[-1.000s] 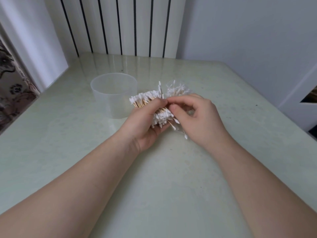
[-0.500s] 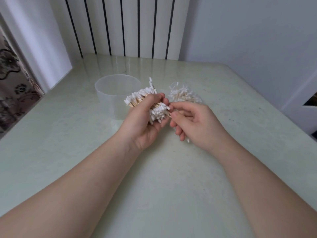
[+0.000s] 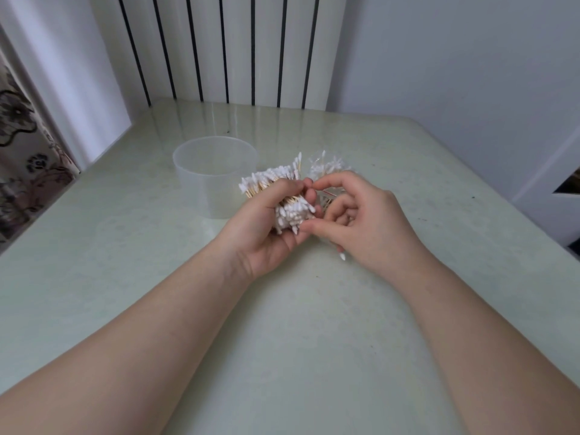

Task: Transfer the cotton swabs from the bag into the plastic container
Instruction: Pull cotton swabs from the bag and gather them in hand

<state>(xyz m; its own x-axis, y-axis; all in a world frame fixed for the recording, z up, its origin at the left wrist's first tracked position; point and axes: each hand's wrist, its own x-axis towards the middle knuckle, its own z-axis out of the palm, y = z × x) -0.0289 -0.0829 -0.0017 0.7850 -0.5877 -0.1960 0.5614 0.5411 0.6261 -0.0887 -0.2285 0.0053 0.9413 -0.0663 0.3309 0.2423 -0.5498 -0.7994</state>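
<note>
Left hand (image 3: 266,237) is gripping swabs (image 3: 293,215) near container (image 3: 204,189); right hand (image 3: 372,222) is curling over bag (image 3: 326,166), grip unclear.

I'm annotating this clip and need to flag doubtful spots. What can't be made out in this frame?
All in the head view:
- Bag: mostly hidden behind the right hand; how full it is, and whether that hand grips it, is unclear.
- Cotton swabs: the bundle's middle is covered by fingers of the left hand.
- Plastic container: its near right wall is hidden by the swabs.
- Loose swab tip below the right hand: the rest is hidden.
</note>
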